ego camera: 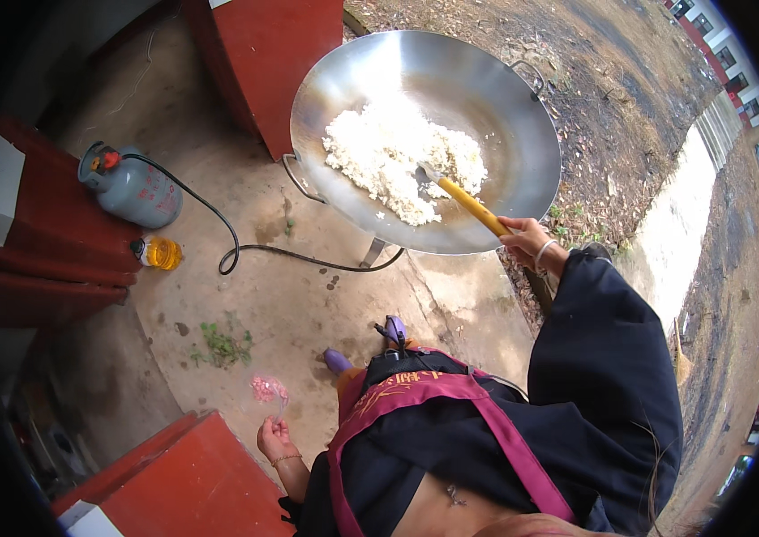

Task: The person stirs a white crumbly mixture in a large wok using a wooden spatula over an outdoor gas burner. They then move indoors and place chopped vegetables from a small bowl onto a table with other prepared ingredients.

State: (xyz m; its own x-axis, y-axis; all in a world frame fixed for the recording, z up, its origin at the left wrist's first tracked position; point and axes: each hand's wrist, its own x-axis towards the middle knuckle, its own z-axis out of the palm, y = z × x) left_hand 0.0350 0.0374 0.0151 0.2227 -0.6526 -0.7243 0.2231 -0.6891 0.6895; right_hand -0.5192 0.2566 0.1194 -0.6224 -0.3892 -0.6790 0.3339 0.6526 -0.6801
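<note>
My right hand (pixel 527 239) grips the yellow handle of a wok turner (pixel 470 203). Its metal head is partly sunk in a heap of white rice (pixel 399 151). The rice spreads over the middle and near left of a very wide steel wok (pixel 520 168), which has a loop handle on either side. Low at my left side, my left hand (pixel 276 440) pinches the gathered top of a clear plastic bag (pixel 270 389). Small pink diced pieces, perhaps meat, fill the bag's lower end.
A grey gas cylinder (pixel 141 191) feeds a black hose (pixel 231 252) across the concrete towards the wok. Beside it lies a bottle of yellow oil (pixel 163 253). Red pillar bases (pixel 275 67) flank the floor. Picked green leaves (pixel 223 344) lie left of my purple shoes (pixel 337 361).
</note>
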